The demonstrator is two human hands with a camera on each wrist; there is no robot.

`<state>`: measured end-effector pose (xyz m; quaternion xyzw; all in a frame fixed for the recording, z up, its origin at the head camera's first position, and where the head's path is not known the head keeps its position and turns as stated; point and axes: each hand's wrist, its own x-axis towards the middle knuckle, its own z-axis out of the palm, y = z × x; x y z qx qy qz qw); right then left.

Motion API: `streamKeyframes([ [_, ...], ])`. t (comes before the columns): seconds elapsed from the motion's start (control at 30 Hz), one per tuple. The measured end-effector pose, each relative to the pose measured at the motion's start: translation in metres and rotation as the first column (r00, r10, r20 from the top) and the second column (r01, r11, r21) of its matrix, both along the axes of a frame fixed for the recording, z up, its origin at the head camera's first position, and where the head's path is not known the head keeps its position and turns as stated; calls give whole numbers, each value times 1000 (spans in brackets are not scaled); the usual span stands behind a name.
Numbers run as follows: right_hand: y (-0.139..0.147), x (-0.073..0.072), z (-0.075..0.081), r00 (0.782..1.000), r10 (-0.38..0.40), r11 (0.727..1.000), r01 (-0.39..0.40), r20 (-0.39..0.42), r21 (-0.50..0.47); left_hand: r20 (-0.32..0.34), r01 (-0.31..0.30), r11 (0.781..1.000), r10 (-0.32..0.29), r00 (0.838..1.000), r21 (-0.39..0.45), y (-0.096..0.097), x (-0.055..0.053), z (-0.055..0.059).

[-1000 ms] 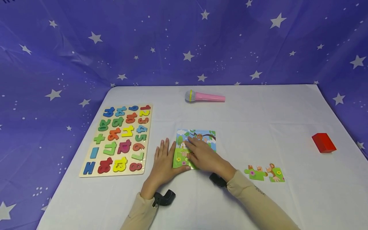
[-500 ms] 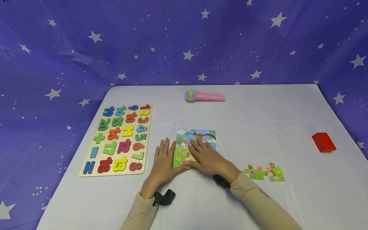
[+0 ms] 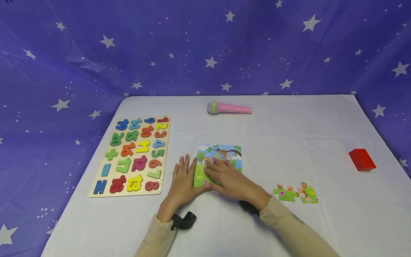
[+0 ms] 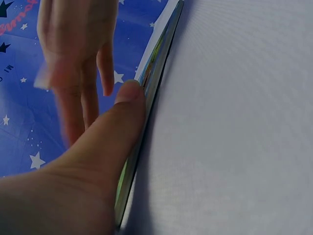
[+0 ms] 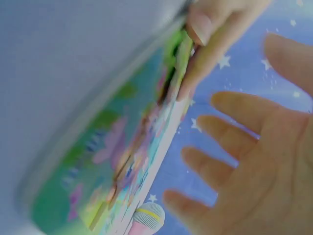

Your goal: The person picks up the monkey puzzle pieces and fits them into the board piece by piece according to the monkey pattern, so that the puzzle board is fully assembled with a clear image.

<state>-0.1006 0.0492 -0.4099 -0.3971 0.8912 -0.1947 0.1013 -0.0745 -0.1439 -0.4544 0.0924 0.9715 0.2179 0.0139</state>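
A jigsaw puzzle with a bird, branch and house lies in its flat board at mid-table. My left hand rests at its lower left corner, fingers straight along the left side and thumb along the near edge. In the left wrist view the thumb touches the board's edge. My right hand is over the puzzle's lower right part with fingers spread, hiding the pieces beneath. The right wrist view shows those fingers relaxed, holding nothing, beside the blurred puzzle.
Two loose puzzle pieces, one green with a pink flower and one with a monkey's tail, lie right of the hands. A wooden number board is on the left, a pink toy microphone behind, a red block far right.
My right hand has gone from fingers bent on the puzzle to spread flatter over it, shifting slightly right and nearer. The left hand stays in place.
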Motion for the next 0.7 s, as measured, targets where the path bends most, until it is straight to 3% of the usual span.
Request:
streamKeyframes([
  [0.23, 0, 12, -3, 994, 92, 992, -97, 62, 82, 7, -2, 1000, 2, 1000, -16, 0, 0, 0],
  [0.7, -3, 16, -2, 991, 80, 986, -95, 110, 140, 2, -9, 1000, 9, 1000, -8, 1, 0, 0],
])
